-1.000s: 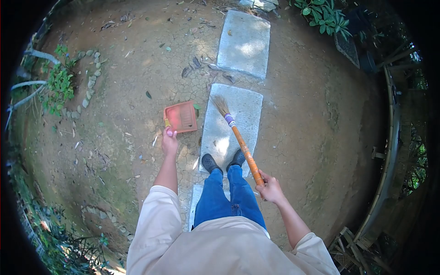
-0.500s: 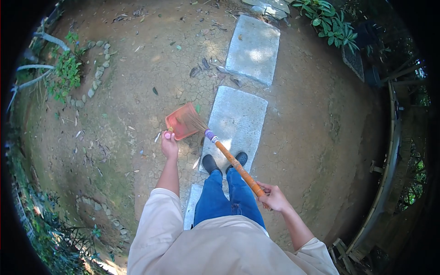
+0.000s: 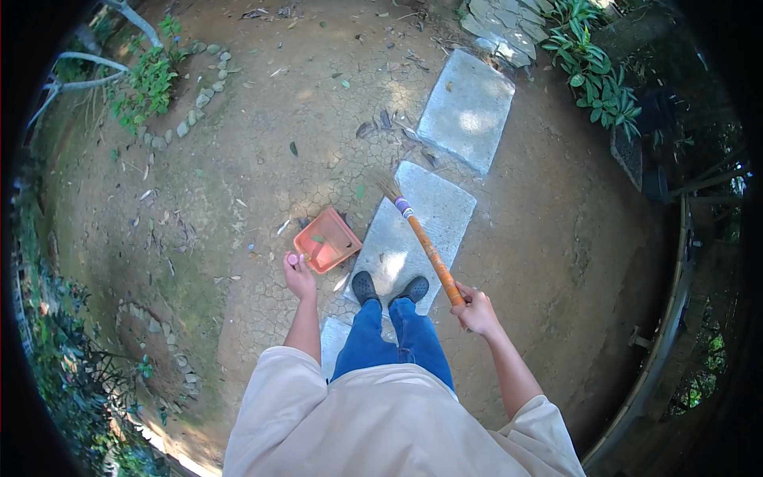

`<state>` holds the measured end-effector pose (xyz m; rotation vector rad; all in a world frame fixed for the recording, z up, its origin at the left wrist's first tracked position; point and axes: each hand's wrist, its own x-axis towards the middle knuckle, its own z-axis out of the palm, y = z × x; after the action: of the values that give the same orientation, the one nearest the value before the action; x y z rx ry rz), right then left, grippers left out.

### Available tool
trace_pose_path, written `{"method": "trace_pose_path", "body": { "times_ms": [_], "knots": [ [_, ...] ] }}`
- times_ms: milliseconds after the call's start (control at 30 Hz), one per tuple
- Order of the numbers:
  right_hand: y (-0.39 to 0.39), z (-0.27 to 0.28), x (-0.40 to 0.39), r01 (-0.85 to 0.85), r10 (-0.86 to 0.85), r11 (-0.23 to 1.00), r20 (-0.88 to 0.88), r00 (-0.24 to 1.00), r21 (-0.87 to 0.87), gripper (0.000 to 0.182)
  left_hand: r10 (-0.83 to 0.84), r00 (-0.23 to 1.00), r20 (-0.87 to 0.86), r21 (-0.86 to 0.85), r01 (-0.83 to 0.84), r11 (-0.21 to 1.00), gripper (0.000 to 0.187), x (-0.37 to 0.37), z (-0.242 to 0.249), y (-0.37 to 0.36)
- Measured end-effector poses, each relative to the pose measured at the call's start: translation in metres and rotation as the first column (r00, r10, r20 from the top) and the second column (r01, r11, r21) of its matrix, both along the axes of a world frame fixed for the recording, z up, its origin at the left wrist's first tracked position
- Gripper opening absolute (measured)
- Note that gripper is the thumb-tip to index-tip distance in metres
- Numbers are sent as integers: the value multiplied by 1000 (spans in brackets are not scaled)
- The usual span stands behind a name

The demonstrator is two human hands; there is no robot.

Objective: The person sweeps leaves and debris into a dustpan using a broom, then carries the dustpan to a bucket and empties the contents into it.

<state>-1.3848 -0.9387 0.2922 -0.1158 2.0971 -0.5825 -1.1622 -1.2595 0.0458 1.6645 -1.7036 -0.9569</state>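
Note:
My left hand (image 3: 299, 277) is closed on the pink handle end of an orange-red dustpan (image 3: 338, 237), whose pan holds a green leaf and lies left of the middle stone slab. In my right hand (image 3: 478, 310) is the orange handle of a stick broom (image 3: 430, 250) with a purple and white band. The broom's thin bristles point up and left, over the slab's upper left edge, apart from the dustpan. A small green leaf (image 3: 360, 191) lies on the soil between the pan and the bristles.
Pale stone slabs (image 3: 466, 111) form a path through cracked soil. Dry leaves (image 3: 366, 129) lie left of it. Small stones ring a green plant (image 3: 152, 79) at the upper left. Leafy plants (image 3: 592, 75) stand at the upper right, with a curved railing (image 3: 666, 338) below them.
The broom has lifted away from the dustpan, its bristles moving up and right. The dustpan has shifted slightly down and turned, and its inside now shows. The view has rotated somewhat.

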Motion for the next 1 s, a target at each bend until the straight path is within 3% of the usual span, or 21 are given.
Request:
{"method": "trace_pose_path", "body": {
  "times_ms": [133, 333, 433, 533, 733, 833, 1000],
  "knots": [
    [-11, -31, -6, -190, 191, 982, -61, 980, 19, 68, -36, 999, 22, 130, 33, 991, 41, 21, -19, 9],
    [-20, 19, -5, -220, 201, 975, 261, 944, 46, 67, 0, 988, 157, 258, -41, 965, 45, 50, -44, 16],
    [-14, 35, -11, -220, 209, 975, 300, 931, 4, 66, 8, 974, 226, 209, -57, 976, 45, 59, -48, 13],
    [-25, 53, -22, -292, 284, 956, 222, 933, 5, 65, 12, 973, 231, 226, -66, 972, 43, 68, -52, 14],
    [-59, 60, -40, -466, 464, 879, 47, 885, 102, 67, 68, 996, 65, 160, -78, 984, 40, 76, -32, 26],
    [-68, 46, -40, -523, 532, 843, -52, 845, 128, 63, 87, 993, 80, 118, -96, 988, 39, 82, -21, 29],
    [-83, 14, -43, -631, 651, 758, -140, 746, 166, 64, 140, 990, 33, 187, -143, 972, 40, 96, -9, 23]
  ]
}}
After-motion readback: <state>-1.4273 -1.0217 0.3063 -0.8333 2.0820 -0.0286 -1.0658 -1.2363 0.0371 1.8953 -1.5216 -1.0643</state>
